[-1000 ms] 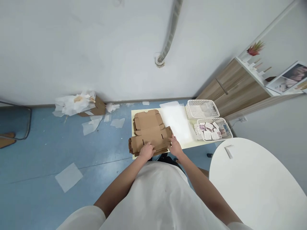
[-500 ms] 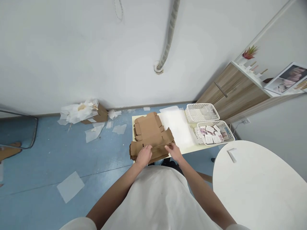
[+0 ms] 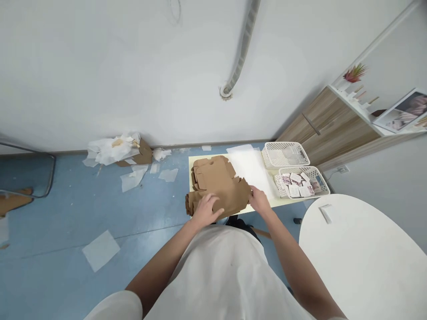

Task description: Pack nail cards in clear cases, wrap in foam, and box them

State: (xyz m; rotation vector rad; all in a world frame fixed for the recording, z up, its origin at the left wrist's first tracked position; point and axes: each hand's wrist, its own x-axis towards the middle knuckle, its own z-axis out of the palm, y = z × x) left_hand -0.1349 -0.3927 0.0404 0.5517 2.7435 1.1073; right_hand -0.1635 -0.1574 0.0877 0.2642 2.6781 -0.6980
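A pile of flat brown cardboard box blanks lies at the left end of a pale yellow table. My right hand pinches the right edge of the top cardboard sheet, which is tilted over the pile's near part. Fingers apart, my left hand rests on the near left part of the cardboard. Layered cardboard edges show just left of it.
Two white baskets stand at the table's right end; the near basket holds several small printed packets. A round white table is at the right. Loose paper and a carton lie on the blue floor.
My right hand has moved right with the edge of the cardboard sheet. My left hand's fingers have spread and it has come off its grip. The view has shifted slightly.
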